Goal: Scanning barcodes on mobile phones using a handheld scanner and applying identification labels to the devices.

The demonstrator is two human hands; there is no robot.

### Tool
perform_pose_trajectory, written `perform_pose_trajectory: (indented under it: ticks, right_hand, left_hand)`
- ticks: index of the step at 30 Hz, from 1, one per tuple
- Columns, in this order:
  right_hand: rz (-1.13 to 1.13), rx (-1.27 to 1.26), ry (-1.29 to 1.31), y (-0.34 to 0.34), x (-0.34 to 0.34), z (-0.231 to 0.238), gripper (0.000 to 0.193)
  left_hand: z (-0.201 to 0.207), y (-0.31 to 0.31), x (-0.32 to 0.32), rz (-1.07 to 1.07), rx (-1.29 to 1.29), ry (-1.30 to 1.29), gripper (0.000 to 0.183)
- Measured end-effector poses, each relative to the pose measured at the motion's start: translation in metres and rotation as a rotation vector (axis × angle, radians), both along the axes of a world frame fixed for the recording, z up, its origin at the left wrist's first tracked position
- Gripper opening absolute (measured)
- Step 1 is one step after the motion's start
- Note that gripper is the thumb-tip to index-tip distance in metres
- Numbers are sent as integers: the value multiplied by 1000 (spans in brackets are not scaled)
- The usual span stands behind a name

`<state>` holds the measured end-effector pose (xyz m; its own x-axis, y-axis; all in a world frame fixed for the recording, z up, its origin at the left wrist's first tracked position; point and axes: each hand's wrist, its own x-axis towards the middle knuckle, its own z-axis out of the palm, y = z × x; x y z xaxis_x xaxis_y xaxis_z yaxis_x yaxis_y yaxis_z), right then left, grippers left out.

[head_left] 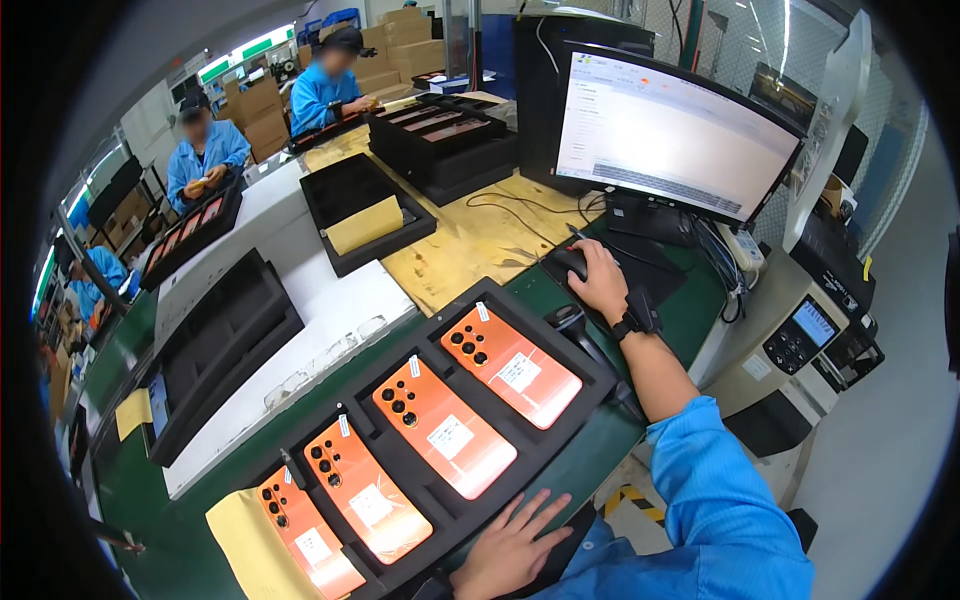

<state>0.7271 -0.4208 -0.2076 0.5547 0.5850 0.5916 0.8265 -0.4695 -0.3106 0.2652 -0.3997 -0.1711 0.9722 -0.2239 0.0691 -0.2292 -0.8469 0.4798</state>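
My right hand (602,287) rests over a black computer mouse (570,262) on a dark mat, its fingers curled on it. Fingers spread and lying flat, my left hand (515,552) is at the near edge of a black foam tray (545,447) and holds nothing. Several orange smartphones (445,425) lie back side up in the tray's slots, each with a white label and a small tab near the cameras. A yellow sheet (250,545) partly covers the leftmost phone. Beside the tray's right end lies a black handheld scanner (592,350).
A lit monitor (675,130) stands behind the mouse, with cables (730,270) by its base. At right is a label printer (800,340). More black trays (440,140) are stacked beyond; one tray (345,190) holds yellow paper. People in blue (325,95) work at the far left.
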Motion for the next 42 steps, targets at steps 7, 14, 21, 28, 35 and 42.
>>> perform_pose_trajectory:
  ticks: [7,14,21,28,35,42]
  right_hand:
    - [-22,93,-95,6,-1,-4,48]
    - [-33,107,-124,2,2,5,43]
    - [-8,38,-124,8,-1,-3,53]
    - [-40,11,-103,6,-5,-1,57]
    - [-42,-16,-93,5,1,-5,60]
    - [12,21,-28,1,-4,1,51]
  left_hand:
    - [-2,0,-3,11,0,3,39]
    - [-11,7,-1,-43,3,-6,44]
    - [-10,6,-5,-35,6,22,47]
    - [-13,5,-6,-40,2,7,46]
    - [-10,5,-6,-38,12,9,46]
    - [-13,6,-9,-49,7,8,46]
